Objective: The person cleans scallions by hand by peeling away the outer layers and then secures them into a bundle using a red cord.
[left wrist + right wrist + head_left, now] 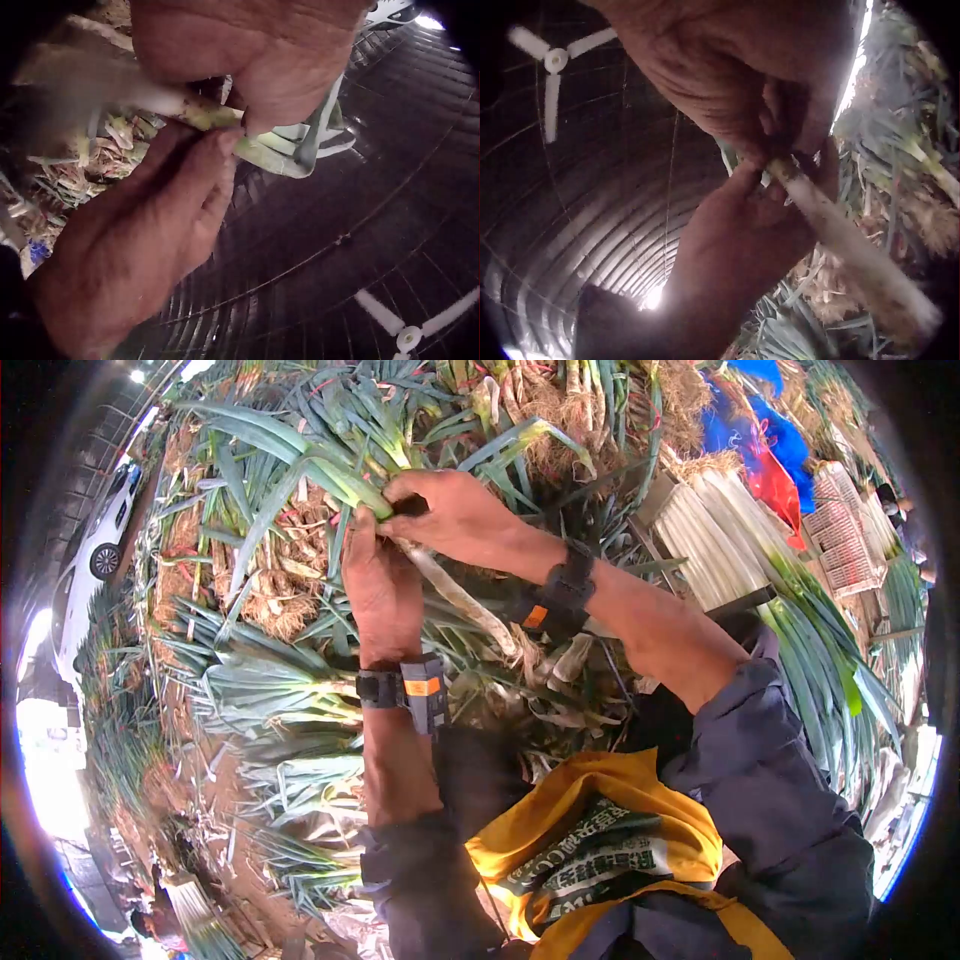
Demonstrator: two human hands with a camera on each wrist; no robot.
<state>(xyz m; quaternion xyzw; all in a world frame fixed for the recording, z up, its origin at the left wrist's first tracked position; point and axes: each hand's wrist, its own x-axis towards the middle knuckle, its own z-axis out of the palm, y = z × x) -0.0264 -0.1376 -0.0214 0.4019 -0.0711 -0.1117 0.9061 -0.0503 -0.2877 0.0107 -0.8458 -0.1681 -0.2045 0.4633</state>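
Both hands meet on one leek. Its green leaves spread to the upper left in the head view, and the pale stalk slants down to the right. My left hand pinches it from below, thumb and fingertips at the base of the leaves. Right beside them, the right hand pinches the same spot with bent fingers. In the left wrist view a folded green leaf sticks out past the fingertips. The white stalk runs out from between the hands in the right wrist view, its far end blurred.
Bundled leeks with roots lie piled beyond and left of the hands. Cleaned white leeks are stacked at right, near a crate and red and blue bags. A yellow bib covers the person's lap. A white car stands far left.
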